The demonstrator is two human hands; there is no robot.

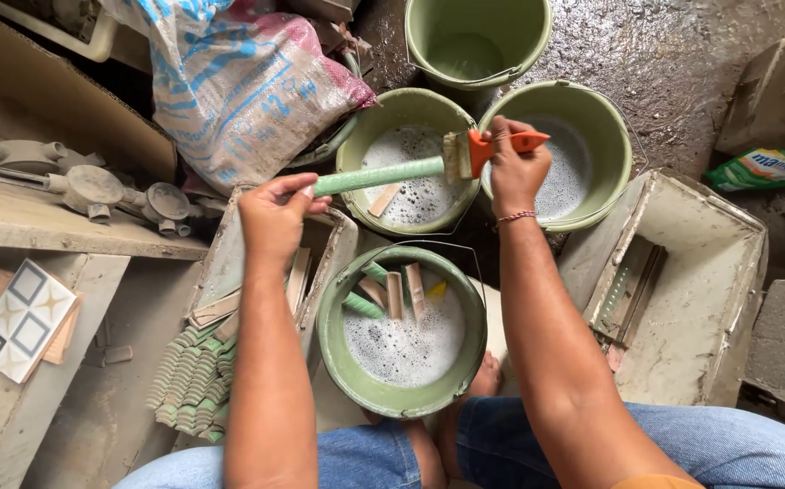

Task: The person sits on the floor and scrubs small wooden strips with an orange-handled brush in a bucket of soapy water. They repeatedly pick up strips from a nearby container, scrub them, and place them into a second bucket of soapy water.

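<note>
Overhead, the person's left hand (273,217) has its fingers closed around one end of a long, ribbed green ceramic strip (376,177), holding it level above the soapy green plastic bucket at the middle (356,136). The right hand (512,167) has its fingers wrapped tightly on the orange handle of a flat paintbrush (483,149), whose pale bristles touch the far end of the strip, right between that bucket and the green bucket on the right (614,145). Nearer the knees, a third green bucket of foamy water (333,349) holds several more green and tan strips standing on end. A stack of ribbed green tiles (188,376) lies by the left forearm, beside a dusty open box (333,249). The strip is gripped at one end only, so a hard press of the brush could probably lever it down; wet and soapy, it may slip from the fingers and chip against a bucket rim or the strips below.
</note>
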